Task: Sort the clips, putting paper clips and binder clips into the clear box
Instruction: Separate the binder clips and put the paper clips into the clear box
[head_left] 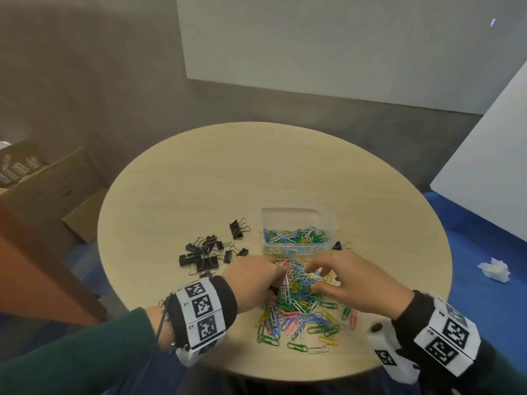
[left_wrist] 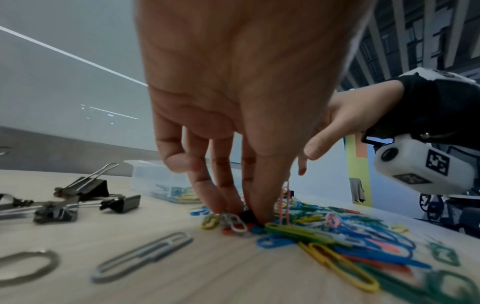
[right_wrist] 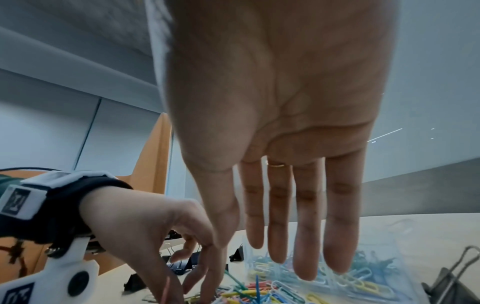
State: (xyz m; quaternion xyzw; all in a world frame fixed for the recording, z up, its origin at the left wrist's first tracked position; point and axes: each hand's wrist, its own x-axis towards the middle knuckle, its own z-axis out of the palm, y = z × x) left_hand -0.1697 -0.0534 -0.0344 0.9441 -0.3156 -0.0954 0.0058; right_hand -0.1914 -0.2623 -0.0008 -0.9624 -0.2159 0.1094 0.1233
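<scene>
Where the head camera looks down on the round table (head_left: 199,172), a loose heap of coloured paper clips (head_left: 299,306) lies near the front edge, with the clear box (head_left: 296,232) just behind it, already part-filled with paper clips. Black binder clips (head_left: 205,255) sit in a cluster to the left of the box; one more binder clip (head_left: 339,246) lies against the box's right side. The left hand (head_left: 251,283) reaches into the heap from the left, fingers bent down; the right hand (head_left: 350,283) is spread over the heap's right part.

Left wrist view: the left hand's fingertips (left_wrist: 223,203) and thumb are brought together, pinching a small bunch of paper clips (left_wrist: 233,222) at the heap's edge, on the tabletop. Binder clips (left_wrist: 85,189) lie to the left, the box (left_wrist: 145,176) beyond.

Right wrist view: the right hand (right_wrist: 285,127) hangs flat with straight, slightly parted fingers (right_wrist: 337,236) above the heap and box, holding nothing. A ring (right_wrist: 276,164) shows on one finger. The left hand (right_wrist: 161,236) is lower left.
</scene>
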